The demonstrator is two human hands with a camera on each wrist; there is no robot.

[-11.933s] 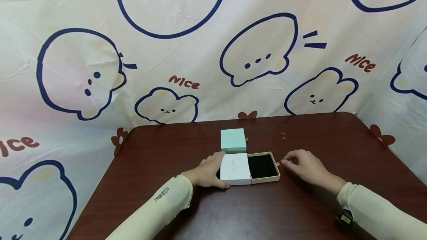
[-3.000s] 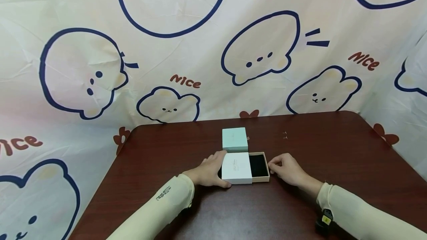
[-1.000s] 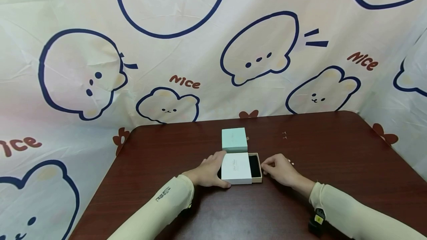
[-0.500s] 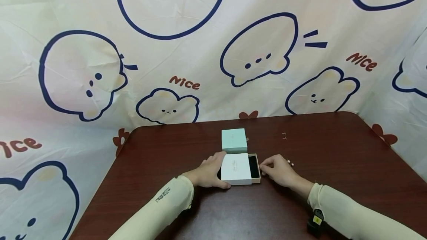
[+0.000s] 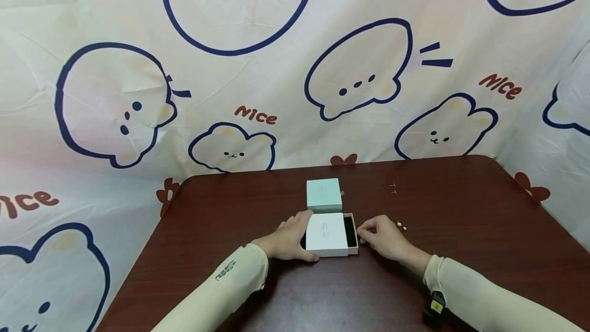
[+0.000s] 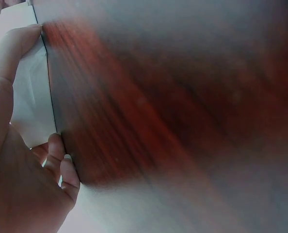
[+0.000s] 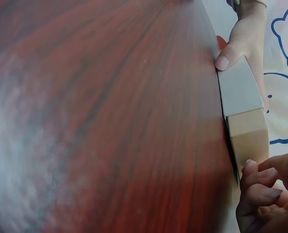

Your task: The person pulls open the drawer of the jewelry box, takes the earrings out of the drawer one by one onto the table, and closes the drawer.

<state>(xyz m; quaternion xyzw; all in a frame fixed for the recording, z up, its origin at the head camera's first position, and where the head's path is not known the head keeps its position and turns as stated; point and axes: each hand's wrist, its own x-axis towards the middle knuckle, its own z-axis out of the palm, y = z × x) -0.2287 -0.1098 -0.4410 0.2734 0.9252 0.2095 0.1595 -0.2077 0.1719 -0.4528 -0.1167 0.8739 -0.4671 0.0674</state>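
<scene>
A white slide-out gift box [image 5: 325, 231] lies on the table in the head view, its tan drawer [image 5: 354, 251] with black lining [image 5: 351, 233] sticking out a short way on the right. My left hand [image 5: 290, 237] grips the white sleeve from the left, thumb along the near side and fingers toward the far side. Curled fingers of my right hand [image 5: 386, 238] meet at the drawer's right end; in the right wrist view its fingertips touch the tan end [image 7: 249, 144]. Whatever lies between these fingertips, including the pull tab seen earlier, is hidden.
A mint-green box [image 5: 324, 194] stands right behind the white one. Small earrings with white bead ends [image 5: 402, 226] lie just beyond my right hand. Two thin T-shaped pieces [image 5: 393, 188] sit farther back on the dark wooden table [image 5: 451, 204]. A printed cloth [image 5: 286, 86] hangs behind.
The drawer has slid left into the white sleeve, with my right hand moving along at its end. My left hand stays put. The bead-ended earrings have come into sight behind the right hand.
</scene>
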